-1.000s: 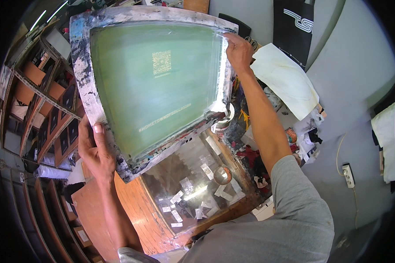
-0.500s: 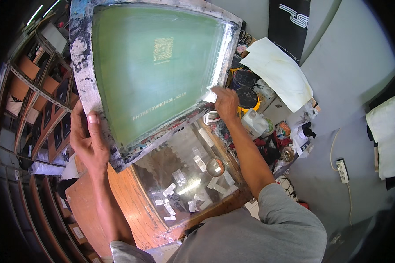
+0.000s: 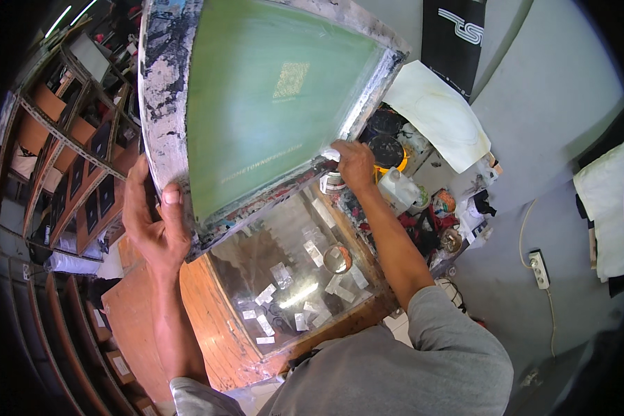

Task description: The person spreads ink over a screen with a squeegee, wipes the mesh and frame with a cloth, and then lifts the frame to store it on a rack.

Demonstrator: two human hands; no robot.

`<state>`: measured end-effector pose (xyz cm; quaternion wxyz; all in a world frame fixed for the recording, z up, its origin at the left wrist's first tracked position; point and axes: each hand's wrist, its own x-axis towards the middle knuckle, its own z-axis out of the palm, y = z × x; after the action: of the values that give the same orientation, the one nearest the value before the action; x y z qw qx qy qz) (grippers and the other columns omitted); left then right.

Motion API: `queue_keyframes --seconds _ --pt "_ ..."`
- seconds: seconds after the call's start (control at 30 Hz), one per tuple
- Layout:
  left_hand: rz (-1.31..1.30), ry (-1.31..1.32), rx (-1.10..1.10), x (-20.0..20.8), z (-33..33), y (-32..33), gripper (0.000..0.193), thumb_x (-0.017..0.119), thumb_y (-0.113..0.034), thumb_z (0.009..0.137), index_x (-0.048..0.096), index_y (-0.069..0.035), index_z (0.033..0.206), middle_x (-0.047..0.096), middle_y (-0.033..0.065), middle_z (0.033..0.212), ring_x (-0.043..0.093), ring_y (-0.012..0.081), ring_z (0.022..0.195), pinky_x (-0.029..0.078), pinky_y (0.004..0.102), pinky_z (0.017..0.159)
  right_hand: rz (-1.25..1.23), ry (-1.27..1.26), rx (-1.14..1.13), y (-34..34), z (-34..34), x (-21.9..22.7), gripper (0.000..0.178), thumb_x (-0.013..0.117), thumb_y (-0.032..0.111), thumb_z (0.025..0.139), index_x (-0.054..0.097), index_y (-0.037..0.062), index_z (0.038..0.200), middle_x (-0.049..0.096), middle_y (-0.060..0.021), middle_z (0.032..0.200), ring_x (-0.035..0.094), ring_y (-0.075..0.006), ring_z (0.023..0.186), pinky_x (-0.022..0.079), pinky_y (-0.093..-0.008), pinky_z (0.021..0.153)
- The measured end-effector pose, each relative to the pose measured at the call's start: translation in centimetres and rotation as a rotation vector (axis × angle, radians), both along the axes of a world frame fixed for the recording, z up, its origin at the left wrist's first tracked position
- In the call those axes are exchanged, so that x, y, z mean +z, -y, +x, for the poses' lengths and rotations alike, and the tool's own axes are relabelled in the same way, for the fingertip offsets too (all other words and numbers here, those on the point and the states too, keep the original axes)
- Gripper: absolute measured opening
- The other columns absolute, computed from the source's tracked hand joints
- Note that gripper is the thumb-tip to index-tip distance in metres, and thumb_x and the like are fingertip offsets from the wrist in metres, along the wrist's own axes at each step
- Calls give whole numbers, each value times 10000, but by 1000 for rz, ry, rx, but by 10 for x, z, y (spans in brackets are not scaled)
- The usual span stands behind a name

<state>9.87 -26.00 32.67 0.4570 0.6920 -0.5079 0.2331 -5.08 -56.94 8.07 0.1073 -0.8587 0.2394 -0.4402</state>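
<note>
A large silk screen [image 3: 270, 118] with green mesh stands tilted above the table. Pale printed lettering and a square code pattern show on the mesh, and its frame is stained with paint. My left hand [image 3: 158, 218] grips the lower left part of that frame, thumb on the near face and fingers behind. At the lower right corner my right hand [image 3: 356, 165] is closed on the frame. A small white piece [image 3: 331, 154] shows at its fingertips; whether it is cloth or paper I cannot tell. The screen hides what lies behind it.
Below lies a glass-topped wooden table [image 3: 211, 333] with paper labels and a tape roll [image 3: 338, 259] on it. Ink tubs [image 3: 388, 151] and clutter crowd the right side. A pale sheet [image 3: 440, 118] hangs over them. Racks [image 3: 83, 156] stand left; a power strip [image 3: 539, 269] is on the wall.
The screen has swung and shifted to the right, its left side turning nearer. My left hand has moved right with it. The right hand stays at the lower right corner, slightly lower.
</note>
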Motion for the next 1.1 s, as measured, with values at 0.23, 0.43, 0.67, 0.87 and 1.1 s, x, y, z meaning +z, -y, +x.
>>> queue_keyframes --seconds 0.23,0.43,0.67,0.87,1.1 --pt "-37 -51 -37 -3 -2 -1 450 632 -204 962 550 93 1289 629 204 1201 606 253 1111 455 376 995 -23 -56 21 -3 -7 -6 278 637 -37 738 729 84 971 733 -71 998 643 -280 849 486 -404 743" --pt "-26 -24 -54 -1 -6 -1 454 636 -206 962 547 96 1289 625 213 1205 604 248 1115 458 373 993 -45 101 22 -4 -4 3 224 650 -24 760 727 82 942 736 -73 957 649 -284 814 494 -394 717" --pt "-42 -45 -47 -1 -5 1 473 661 -213 949 548 94 1291 636 209 1177 619 253 1089 469 371 980 -56 30 65 -2 -5 -12 205 646 -16 770 721 85 932 734 -75 932 655 -266 804 475 -394 707" --pt "-21 -35 -32 -1 -8 0 477 670 -216 944 550 91 1288 634 206 1185 619 256 1093 469 374 979 -65 94 101 -10 -3 4 206 640 -12 770 720 87 931 733 -82 932 659 -268 802 467 -395 703" --pt "-40 -26 -36 -1 -7 1 495 678 -247 936 557 92 1275 643 209 1167 622 267 1083 473 375 965 3 -59 73 -1 -8 4 202 636 -17 772 724 80 926 735 -98 938 684 -283 834 470 -411 718"
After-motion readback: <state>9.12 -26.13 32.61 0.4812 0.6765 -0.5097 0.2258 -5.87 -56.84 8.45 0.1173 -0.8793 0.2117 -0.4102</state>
